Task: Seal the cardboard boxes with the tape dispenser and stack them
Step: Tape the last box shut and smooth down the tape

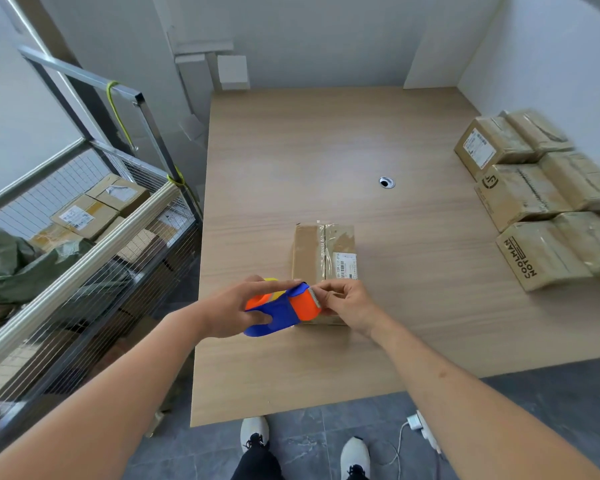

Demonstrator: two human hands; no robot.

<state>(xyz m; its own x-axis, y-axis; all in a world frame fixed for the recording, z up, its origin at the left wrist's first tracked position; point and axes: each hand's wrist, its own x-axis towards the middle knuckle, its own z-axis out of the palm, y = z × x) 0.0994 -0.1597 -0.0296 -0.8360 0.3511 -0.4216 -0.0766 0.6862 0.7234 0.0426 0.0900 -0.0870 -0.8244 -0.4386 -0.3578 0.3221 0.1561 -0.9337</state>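
Observation:
A small cardboard box lies on the wooden table, with clear tape along its top seam and a white label at its near right. Just above its near end, my left hand grips a blue and orange tape dispenser. My right hand pinches at the dispenser's serrated blade end, where the tape comes off. The near edge of the box is hidden behind the dispenser and my hands.
Several sealed cardboard boxes are grouped at the table's right edge. A wire cage cart holding more boxes and green sacking stands left of the table. A cable grommet sits mid-table. A charger and cable lie on the floor.

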